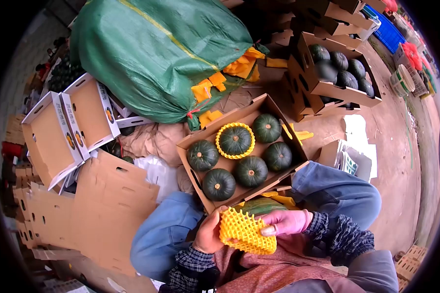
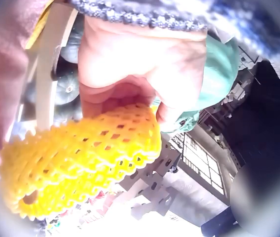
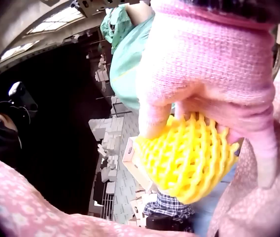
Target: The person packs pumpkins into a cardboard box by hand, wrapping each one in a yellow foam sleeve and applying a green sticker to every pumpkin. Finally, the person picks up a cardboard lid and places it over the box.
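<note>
Over my lap, both hands hold a yellow foam net sleeve [image 1: 247, 233]. My bare left hand [image 1: 207, 235] grips its left end, thumb and fingers at the rim; in the left wrist view the net [image 2: 90, 153] hangs below that hand [image 2: 140, 57]. My right hand [image 1: 289, 222], in a pink knit glove with bare fingertips, pinches the right end, thumb on top. Just beyond the hands is a cardboard box [image 1: 193, 183] with several dark green squashes [image 1: 218, 184]. One squash [image 1: 235, 140] there wears a yellow foam net around its sides. A streaked green rounded thing [image 1: 264, 206] lies under the hands, partly hidden.
A big green sack [image 1: 156, 53] spilling flat yellow nets [image 1: 203, 91] stands beyond the box. At right, stacked cartons [image 1: 322, 88] hold more squashes. Trays [image 1: 49, 134] and a flattened cardboard sheet [image 1: 110, 205] lie at left. My knees [image 1: 337, 190] flank the box.
</note>
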`<action>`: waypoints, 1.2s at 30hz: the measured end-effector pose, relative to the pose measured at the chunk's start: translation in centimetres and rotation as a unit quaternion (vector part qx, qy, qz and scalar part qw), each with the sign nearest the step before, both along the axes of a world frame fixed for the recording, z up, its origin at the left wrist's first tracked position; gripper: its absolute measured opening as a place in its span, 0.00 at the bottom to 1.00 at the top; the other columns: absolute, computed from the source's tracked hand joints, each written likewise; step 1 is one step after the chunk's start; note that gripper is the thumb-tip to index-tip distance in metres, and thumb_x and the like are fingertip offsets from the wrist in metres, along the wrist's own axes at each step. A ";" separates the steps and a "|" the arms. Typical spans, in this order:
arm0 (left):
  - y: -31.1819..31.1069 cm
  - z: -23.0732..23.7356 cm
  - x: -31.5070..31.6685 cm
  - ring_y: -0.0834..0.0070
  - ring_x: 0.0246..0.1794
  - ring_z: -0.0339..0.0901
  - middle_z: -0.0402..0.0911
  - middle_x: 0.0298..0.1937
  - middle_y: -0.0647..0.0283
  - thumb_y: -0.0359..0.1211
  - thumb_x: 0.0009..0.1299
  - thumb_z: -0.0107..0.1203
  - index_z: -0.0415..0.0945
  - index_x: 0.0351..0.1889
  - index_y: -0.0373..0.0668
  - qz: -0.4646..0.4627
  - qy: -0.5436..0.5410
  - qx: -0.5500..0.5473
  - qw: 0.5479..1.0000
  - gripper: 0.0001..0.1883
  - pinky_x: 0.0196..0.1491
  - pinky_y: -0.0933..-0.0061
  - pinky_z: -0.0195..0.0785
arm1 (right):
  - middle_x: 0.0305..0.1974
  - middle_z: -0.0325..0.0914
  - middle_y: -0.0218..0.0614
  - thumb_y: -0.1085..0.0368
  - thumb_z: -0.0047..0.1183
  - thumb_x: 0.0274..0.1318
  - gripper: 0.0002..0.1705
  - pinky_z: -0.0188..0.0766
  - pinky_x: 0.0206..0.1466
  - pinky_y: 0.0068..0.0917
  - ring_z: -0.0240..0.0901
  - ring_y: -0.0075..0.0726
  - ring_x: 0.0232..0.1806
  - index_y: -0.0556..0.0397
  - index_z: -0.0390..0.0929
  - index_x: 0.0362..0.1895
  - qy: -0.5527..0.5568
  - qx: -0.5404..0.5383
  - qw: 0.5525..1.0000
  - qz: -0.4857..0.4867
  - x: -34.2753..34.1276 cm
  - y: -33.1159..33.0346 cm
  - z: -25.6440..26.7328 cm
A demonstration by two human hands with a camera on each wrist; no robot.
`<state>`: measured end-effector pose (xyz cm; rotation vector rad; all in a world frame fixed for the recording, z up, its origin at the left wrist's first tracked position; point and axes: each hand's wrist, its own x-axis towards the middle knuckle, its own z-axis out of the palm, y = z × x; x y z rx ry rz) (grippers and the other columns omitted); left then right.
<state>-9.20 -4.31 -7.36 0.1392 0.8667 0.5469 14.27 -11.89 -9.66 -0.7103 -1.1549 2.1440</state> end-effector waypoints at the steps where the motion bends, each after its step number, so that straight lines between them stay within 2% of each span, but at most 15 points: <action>1: 1.5 0.4 -0.7 0.70 0.28 0.77 0.80 0.40 0.61 0.46 0.81 0.37 0.66 0.62 0.36 -0.166 -0.165 -0.026 0.972 0.24 0.36 0.73 0.73 | 0.50 0.79 0.39 0.52 0.50 0.70 0.22 0.75 0.53 0.29 0.78 0.27 0.49 0.54 0.74 0.58 0.173 -0.146 0.970 -0.090 0.4 -0.2 0.2; 3: 3.7 -2.0 -2.7 0.81 0.28 0.70 0.74 0.33 0.69 0.40 0.82 0.42 0.72 0.57 0.39 -0.318 -0.062 0.041 0.945 0.17 0.32 0.80 0.64 | 0.50 0.79 0.37 0.55 0.48 0.72 0.19 0.78 0.45 0.26 0.80 0.31 0.45 0.57 0.75 0.53 0.287 -0.132 0.944 -0.100 2.7 2.3 1.7; 4: 4.4 -2.9 -3.2 0.84 0.28 0.69 0.73 0.32 0.71 0.38 0.81 0.45 0.74 0.55 0.37 -0.345 -0.050 0.096 0.932 0.16 0.31 0.80 0.62 | 0.43 0.80 0.32 0.54 0.48 0.72 0.17 0.75 0.33 0.22 0.77 0.26 0.34 0.54 0.76 0.51 0.196 -0.163 0.950 -0.179 1.7 2.9 1.2; 5: 4.8 -4.0 -2.2 0.84 0.29 0.69 0.71 0.28 0.69 0.36 0.79 0.50 0.76 0.46 0.35 -0.305 0.072 0.352 0.882 0.12 0.30 0.77 0.61 | 0.36 0.81 0.27 0.53 0.48 0.72 0.16 0.71 0.21 0.17 0.75 0.21 0.22 0.51 0.76 0.49 0.102 -0.189 0.942 -0.256 0.2 3.9 0.4; 7: 8.7 -3.8 -0.9 0.72 0.29 0.74 0.73 0.25 0.59 0.36 0.75 0.55 0.76 0.37 0.35 -0.305 0.378 0.516 0.706 0.11 0.32 0.67 0.65 | 0.36 0.80 0.26 0.53 0.45 0.73 0.16 0.71 0.20 0.16 0.75 0.20 0.25 0.52 0.76 0.48 -0.139 -0.149 0.939 -0.278 -0.9 6.5 -0.9; 9: 10.7 -6.5 -0.1 0.51 0.30 0.75 0.75 0.26 0.47 0.37 0.72 0.57 0.73 0.34 0.37 -0.240 0.475 0.640 0.555 0.12 0.33 0.54 0.65 | 0.40 0.80 0.30 0.54 0.45 0.72 0.16 0.78 0.22 0.22 0.79 0.26 0.32 0.52 0.75 0.51 -0.216 -0.193 0.922 -0.255 -2.9 8.5 -4.2; 10: 11.3 -7.7 0.4 0.39 0.34 0.73 0.78 0.32 0.42 0.37 0.71 0.58 0.73 0.35 0.39 -0.255 0.477 0.618 0.570 0.11 0.36 0.44 0.63 | 0.43 0.79 0.32 0.54 0.46 0.72 0.17 0.80 0.24 0.25 0.80 0.29 0.36 0.51 0.74 0.53 -0.155 -0.247 0.922 -0.256 -3.5 9.5 -4.8; 12: 11.4 -7.9 1.9 0.40 0.38 0.75 0.78 0.35 0.41 0.38 0.74 0.54 0.73 0.39 0.40 -0.304 0.491 0.556 0.598 0.10 0.38 0.49 0.67 | 0.49 0.78 0.34 0.55 0.47 0.71 0.19 0.84 0.28 0.29 0.81 0.35 0.42 0.50 0.72 0.58 -0.063 -0.318 0.912 -0.250 -4.8 10.7 -5.5; 17: 13.1 -9.4 1.3 0.54 0.32 0.75 0.77 0.33 0.45 0.40 0.78 0.50 0.72 0.41 0.41 -0.337 0.426 0.503 0.673 0.12 0.40 0.61 0.68 | 0.36 0.80 0.28 0.55 0.46 0.71 0.18 0.70 0.22 0.22 0.76 0.23 0.30 0.50 0.74 0.58 -0.151 -0.304 0.891 -0.301 -6.6 11.6 -4.5; 21: 10.0 -2.0 2.5 0.79 0.34 0.70 0.77 0.33 0.62 0.37 0.80 0.47 0.71 0.41 0.38 -0.238 0.333 0.482 0.775 0.11 0.40 0.72 0.66 | 0.37 0.75 0.55 0.55 0.49 0.68 0.13 0.69 0.48 0.47 0.72 0.58 0.41 0.51 0.74 0.46 -0.277 -0.092 0.894 -0.340 -3.2 8.5 0.2; 23: 7.9 -0.7 5.3 0.81 0.37 0.69 0.76 0.36 0.65 0.38 0.81 0.46 0.70 0.42 0.38 -0.175 0.283 0.488 0.807 0.12 0.41 0.75 0.65 | 0.37 0.72 0.58 0.57 0.49 0.68 0.12 0.66 0.46 0.51 0.66 0.64 0.41 0.51 0.72 0.44 -0.380 0.058 0.833 -0.398 -1.1 7.1 1.1; 24: 7.7 -3.4 5.6 0.80 0.39 0.68 0.74 0.36 0.66 0.39 0.81 0.46 0.69 0.41 0.38 -0.172 0.323 0.541 0.757 0.13 0.43 0.76 0.65 | 0.37 0.72 0.59 0.58 0.49 0.68 0.11 0.65 0.45 0.52 0.66 0.64 0.40 0.51 0.72 0.44 -0.414 0.078 0.822 -0.384 0.0 6.7 0.2; 29: 7.7 -10.9 8.6 0.77 0.41 0.70 0.75 0.38 0.64 0.37 0.81 0.45 0.71 0.47 0.37 -0.079 0.337 0.580 0.737 0.12 0.49 0.76 0.66 | 0.39 0.71 0.53 0.63 0.49 0.67 0.11 0.69 0.46 0.46 0.69 0.63 0.40 0.55 0.71 0.49 -0.400 0.281 0.765 -0.419 5.8 7.4 -5.2; 33: 9.4 -7.9 11.4 0.85 0.35 0.64 0.69 0.34 0.72 0.35 0.81 0.46 0.70 0.44 0.39 -0.074 0.304 0.567 0.762 0.09 0.41 0.82 0.61 | 0.34 0.74 0.47 0.64 0.49 0.70 0.09 0.70 0.41 0.33 0.74 0.44 0.36 0.56 0.72 0.46 -0.310 0.209 0.806 -0.458 6.7 9.2 -5.9; 36: 10.2 -9.9 10.5 0.82 0.35 0.71 0.79 0.36 0.68 0.36 0.80 0.48 0.75 0.45 0.37 -0.101 0.369 0.553 0.740 0.11 0.42 0.80 0.66 | 0.28 0.72 0.43 0.63 0.50 0.69 0.08 0.70 0.39 0.31 0.68 0.40 0.30 0.56 0.73 0.43 -0.358 0.154 0.788 -0.476 6.1 9.8 -5.5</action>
